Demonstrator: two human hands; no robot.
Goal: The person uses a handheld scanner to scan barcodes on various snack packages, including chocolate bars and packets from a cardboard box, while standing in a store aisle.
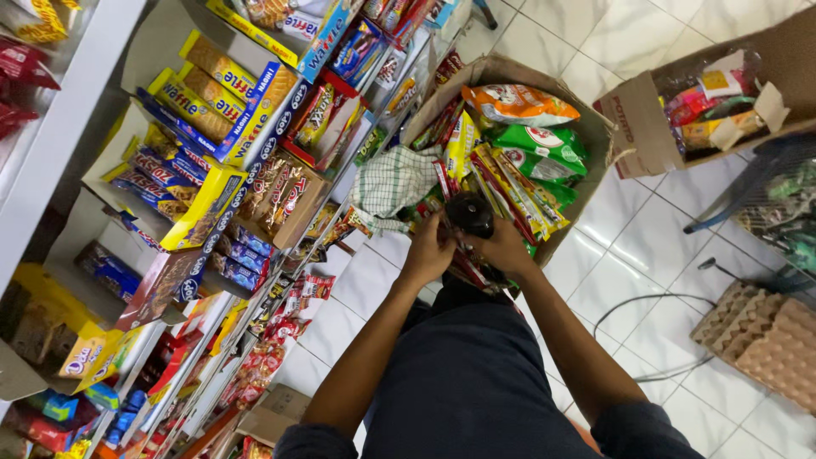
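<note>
My left hand (pixel 427 252) and my right hand (pixel 503 249) reach together into the near end of an open cardboard box (pixel 586 119) on the floor. Both hands close on a bundle of red and yellow snack packets (pixel 473 265) at the box's edge. A black round object (pixel 469 213) sits just above my hands, between them. The box is packed with orange, green and yellow snack bags (pixel 520 104), with a checked cloth (pixel 393 180) lying at its left side. How many packets each hand grips is hidden.
Shelves (pixel 102 76) full of wafer boxes and chocolate bars run along the left. A second cardboard box (pixel 646 127) of packets stands at the right, with a wire basket (pixel 773 204), a cable and stacked egg trays (pixel 765 340) on the white tiled floor.
</note>
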